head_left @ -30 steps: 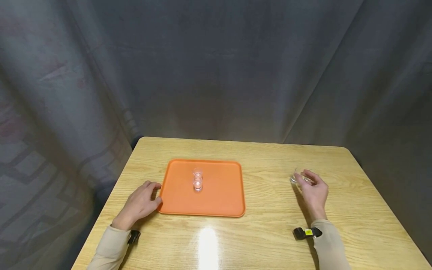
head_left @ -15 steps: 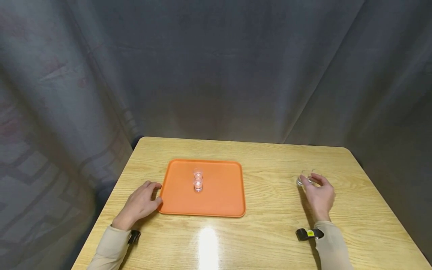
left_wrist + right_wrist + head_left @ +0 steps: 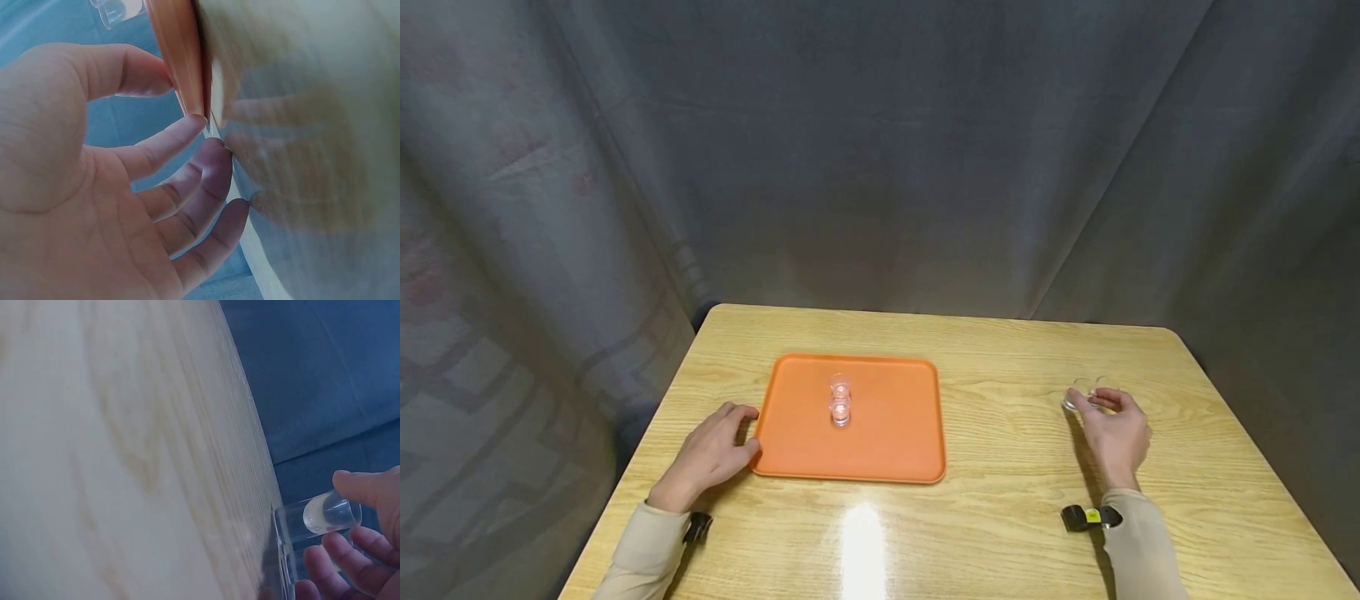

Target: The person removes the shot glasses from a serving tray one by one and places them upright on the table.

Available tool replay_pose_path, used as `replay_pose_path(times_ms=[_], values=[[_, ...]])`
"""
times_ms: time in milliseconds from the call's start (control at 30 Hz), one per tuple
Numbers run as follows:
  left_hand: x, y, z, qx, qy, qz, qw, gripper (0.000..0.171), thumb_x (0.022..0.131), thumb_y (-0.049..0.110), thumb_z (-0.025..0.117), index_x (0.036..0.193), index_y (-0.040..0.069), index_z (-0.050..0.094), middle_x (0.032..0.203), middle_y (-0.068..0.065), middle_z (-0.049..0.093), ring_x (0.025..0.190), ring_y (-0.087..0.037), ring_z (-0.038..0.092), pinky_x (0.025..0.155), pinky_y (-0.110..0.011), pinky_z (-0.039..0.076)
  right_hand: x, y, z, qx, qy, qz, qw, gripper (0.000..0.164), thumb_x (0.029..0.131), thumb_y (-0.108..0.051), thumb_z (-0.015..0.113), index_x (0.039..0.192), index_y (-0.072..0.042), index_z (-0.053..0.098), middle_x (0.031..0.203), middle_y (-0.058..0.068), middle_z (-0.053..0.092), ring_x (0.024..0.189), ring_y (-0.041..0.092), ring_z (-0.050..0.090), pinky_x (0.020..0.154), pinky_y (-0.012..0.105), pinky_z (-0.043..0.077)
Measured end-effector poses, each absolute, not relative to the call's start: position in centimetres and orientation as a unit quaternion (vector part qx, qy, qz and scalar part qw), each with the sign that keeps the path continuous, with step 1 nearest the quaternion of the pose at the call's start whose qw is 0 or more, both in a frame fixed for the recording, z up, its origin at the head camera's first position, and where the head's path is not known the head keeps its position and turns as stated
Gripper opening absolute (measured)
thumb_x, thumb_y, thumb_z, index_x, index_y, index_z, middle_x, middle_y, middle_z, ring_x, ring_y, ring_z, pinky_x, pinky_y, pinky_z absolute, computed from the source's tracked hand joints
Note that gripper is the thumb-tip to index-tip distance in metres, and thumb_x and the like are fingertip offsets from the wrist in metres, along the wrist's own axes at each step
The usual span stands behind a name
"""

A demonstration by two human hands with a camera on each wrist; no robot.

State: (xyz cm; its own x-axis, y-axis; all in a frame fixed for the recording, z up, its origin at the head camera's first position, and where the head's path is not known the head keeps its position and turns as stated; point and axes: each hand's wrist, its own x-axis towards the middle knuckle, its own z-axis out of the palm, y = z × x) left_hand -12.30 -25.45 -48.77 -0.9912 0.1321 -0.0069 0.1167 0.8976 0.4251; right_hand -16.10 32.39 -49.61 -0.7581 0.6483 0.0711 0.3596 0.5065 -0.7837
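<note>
An orange tray (image 3: 895, 429) lies at the left of the table, with two clear shot glasses (image 3: 841, 411) standing one behind the other on it. My left hand (image 3: 709, 456) touches the tray's left edge with thumb and index fingertip, and its other fingers rest loosely curved on the tabletop. Over at the right, my right hand (image 3: 1117, 431) holds a clear shot glass (image 3: 322, 514) between thumb and fingers, its base at the tabletop. Close beside that one stands another clear glass (image 3: 286, 570), partly hidden by the fingers.
The wooden table (image 3: 1000, 517) reaches back to a dark grey curtain (image 3: 880, 183) hanging behind and around it. Bare wood lies between the tray and the right hand. Each wrist wears a black strap camera (image 3: 1078, 518).
My right hand has shifted a little to the right and toward me, and the glasses at its fingers have moved with it. The left hand and the tray stay where they were.
</note>
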Motion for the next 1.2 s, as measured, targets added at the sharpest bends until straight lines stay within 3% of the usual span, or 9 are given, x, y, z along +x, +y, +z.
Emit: replay_pose_path(times_ms=[167,300,567,900,1100,1200], values=[[-12.1,-25.5,-48.7,0.062,0.973,0.220,0.019,0.046,0.094,0.024,0.070,0.135,0.003,0.066,0.126,-0.014,0.066,0.111,-0.034,0.066,0.094,-0.057,0.052,-16.0,32.6,-49.5,-0.294,-0.846,0.404,0.187,0.057,0.088,-0.052,0.083,0.121,-0.007,0.073,0.081,-0.024,0.065,0.083,0.001,0.054,0.077,0.030,0.037],[-12.1,-25.5,-48.7,0.062,0.973,0.220,0.018,0.045,0.095,0.024,0.070,0.135,0.004,0.066,0.125,-0.014,0.067,0.110,-0.034,0.066,0.093,-0.057,0.053,-15.9,32.6,-49.4,-0.294,-0.845,0.406,0.187,0.057,0.088,-0.052,0.083,0.120,-0.006,0.074,0.076,-0.033,0.056,0.075,-0.007,0.048,0.077,0.029,0.037],[-12.0,-25.5,-48.6,0.067,0.973,0.220,0.005,0.045,0.094,0.022,0.070,0.134,0.002,0.066,0.126,-0.016,0.067,0.111,-0.036,0.067,0.092,-0.058,0.053,-15.7,32.1,-49.0,-0.293,-0.850,0.398,0.182,0.051,0.089,-0.050,0.081,0.114,-0.005,0.073,0.070,-0.022,0.061,0.059,-0.007,0.051,0.069,0.029,0.040],[-12.1,-25.6,-48.5,0.069,0.974,0.216,0.001,0.044,0.094,0.022,0.069,0.134,0.002,0.067,0.124,-0.015,0.067,0.107,-0.034,0.067,0.092,-0.056,0.053,-16.1,30.4,-49.1,-0.261,-0.851,0.415,0.188,0.038,0.090,-0.039,0.083,0.108,-0.006,0.077,0.075,-0.018,0.065,0.059,-0.004,0.054,0.057,0.019,0.043],[-12.1,-25.4,-48.5,0.070,0.973,0.218,0.004,0.045,0.095,0.023,0.069,0.134,0.002,0.067,0.123,-0.016,0.067,0.108,-0.035,0.067,0.093,-0.057,0.053,-16.3,29.8,-49.0,-0.259,-0.857,0.406,0.183,0.041,0.092,-0.041,0.080,0.115,-0.006,0.079,0.100,0.010,0.080,0.078,0.007,0.060,0.067,0.022,0.041],[-12.1,-25.4,-48.5,0.070,0.973,0.218,0.004,0.045,0.095,0.023,0.069,0.134,0.002,0.067,0.123,-0.016,0.067,0.107,-0.035,0.067,0.092,-0.057,0.053,-16.4,29.8,-49.0,-0.260,-0.857,0.409,0.174,0.046,0.094,-0.043,0.078,0.122,-0.006,0.078,0.113,0.016,0.080,0.084,0.007,0.060,0.068,0.021,0.041]])
